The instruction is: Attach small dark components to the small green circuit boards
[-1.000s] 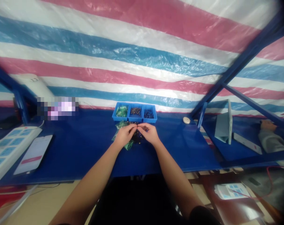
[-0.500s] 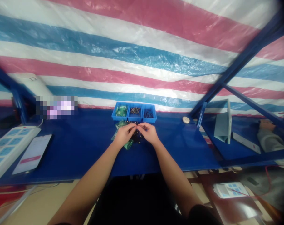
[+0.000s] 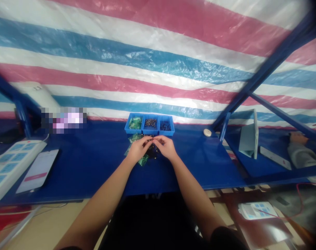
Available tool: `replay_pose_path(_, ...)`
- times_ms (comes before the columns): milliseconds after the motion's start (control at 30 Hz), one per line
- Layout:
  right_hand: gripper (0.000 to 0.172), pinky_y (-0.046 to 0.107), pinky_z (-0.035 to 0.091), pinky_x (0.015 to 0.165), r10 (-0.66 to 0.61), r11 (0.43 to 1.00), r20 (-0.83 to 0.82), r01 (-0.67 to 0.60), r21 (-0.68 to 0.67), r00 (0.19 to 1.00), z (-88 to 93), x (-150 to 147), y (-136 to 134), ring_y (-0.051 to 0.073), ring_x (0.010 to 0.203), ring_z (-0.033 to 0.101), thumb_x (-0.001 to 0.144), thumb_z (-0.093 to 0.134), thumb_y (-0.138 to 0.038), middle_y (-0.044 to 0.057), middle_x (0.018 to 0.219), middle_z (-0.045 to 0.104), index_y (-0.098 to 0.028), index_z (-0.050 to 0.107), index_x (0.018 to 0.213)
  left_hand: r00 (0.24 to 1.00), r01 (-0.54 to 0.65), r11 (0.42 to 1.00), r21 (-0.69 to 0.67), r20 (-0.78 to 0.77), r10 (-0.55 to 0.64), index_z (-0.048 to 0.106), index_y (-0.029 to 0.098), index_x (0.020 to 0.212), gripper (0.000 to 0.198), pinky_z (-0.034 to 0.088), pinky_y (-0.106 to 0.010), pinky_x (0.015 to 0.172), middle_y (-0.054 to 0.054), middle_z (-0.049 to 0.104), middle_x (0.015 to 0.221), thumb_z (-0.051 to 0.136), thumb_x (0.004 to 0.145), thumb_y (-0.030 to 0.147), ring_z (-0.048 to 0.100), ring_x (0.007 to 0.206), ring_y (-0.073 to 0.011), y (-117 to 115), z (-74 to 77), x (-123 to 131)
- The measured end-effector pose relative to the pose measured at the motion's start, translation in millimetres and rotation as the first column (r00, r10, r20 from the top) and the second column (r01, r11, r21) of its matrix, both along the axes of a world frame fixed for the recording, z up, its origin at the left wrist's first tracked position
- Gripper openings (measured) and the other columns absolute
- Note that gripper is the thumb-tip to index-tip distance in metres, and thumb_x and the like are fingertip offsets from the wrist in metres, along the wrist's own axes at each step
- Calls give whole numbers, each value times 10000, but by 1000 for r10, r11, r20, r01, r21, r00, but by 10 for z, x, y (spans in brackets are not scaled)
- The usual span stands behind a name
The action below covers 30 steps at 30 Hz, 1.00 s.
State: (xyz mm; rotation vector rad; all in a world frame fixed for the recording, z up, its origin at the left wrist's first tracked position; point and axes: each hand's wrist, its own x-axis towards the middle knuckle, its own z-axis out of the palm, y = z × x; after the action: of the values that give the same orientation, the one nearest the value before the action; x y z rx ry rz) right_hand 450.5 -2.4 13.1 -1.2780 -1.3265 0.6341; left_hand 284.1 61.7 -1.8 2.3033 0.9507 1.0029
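Observation:
My left hand and my right hand meet fingertip to fingertip over a heap of small parts. Both are closed in a pinch; whatever sits between the fingertips is too small to make out. Under and beside my left hand lie green pieces that look like small circuit boards or green packets. Dark and brassy small parts lie between the hands. Just beyond stands a blue three-part bin, with green pieces on the left, brassy and black bits in the middle and dark pieces on the right.
On the blue table, a phone and a white power strip lie at the left. A round, pale object sits at the right, near the blue frame post. Another person's sleeve shows at far right.
Both hands stay pinched together at nearly the same spot. The whole view has shifted very slightly; nothing on the table has visibly moved.

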Motion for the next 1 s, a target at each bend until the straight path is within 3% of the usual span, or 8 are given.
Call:
replay_pose_path(133,263,275,506,654,1,1000,14,-2,10,1000,-4,11,-5,158,695,633,821,637,-418,42,835,719,-191,717,928,999,6,1000,20,32,-7,676,231,1040,299,526,-264,744,-34,721,1007,489,925,434,675,789,-157,-2,-2,5)
replay_pose_path(233,261,278,511,654,-1,1000,10,1,13,1000,11,10,-14,162,700,637,818,643,-419,42,837,722,-196,721,931,999,26,1000,17,24,-26,675,241,1041,287,523,-283,797,-28,717,1046,476,934,418,679,873,-176,-9,12,5)
replay_pose_path(467,275,286,519,649,-4,1000,-8,4,-6,1000,27,-6,-10,172,712,653,792,674,-412,50,845,730,-198,728,957,1000,18,1000,6,6,-19,660,238,1035,288,508,-257,734,-19,719,961,453,942,415,675,790,-158,-27,58,-1)
replay_pose_path(667,269,286,520,662,-17,1000,-16,17,1,1000,-10,9,9,166,706,646,804,661,-399,47,854,730,-195,731,966,1000,0,1000,-15,18,0,642,238,1103,296,495,-244,658,4,693,769,504,918,423,628,630,-132,-17,49,-6)
replay_pose_path(867,276,290,523,655,-5,1000,-16,5,1,1000,-27,3,14,169,703,647,793,670,-405,51,852,730,-195,729,962,1000,6,1000,3,25,-6,656,231,1037,269,507,-251,717,-24,716,981,475,932,399,669,770,-150,-7,33,-6)
replay_pose_path(1000,275,296,532,671,-1,1000,-37,0,-7,999,-23,-1,10,173,712,656,789,676,-401,51,851,733,-196,729,964,1000,8,1000,10,14,-8,652,242,1044,264,511,-261,743,-24,716,1000,468,937,397,677,809,-161,0,19,-3)
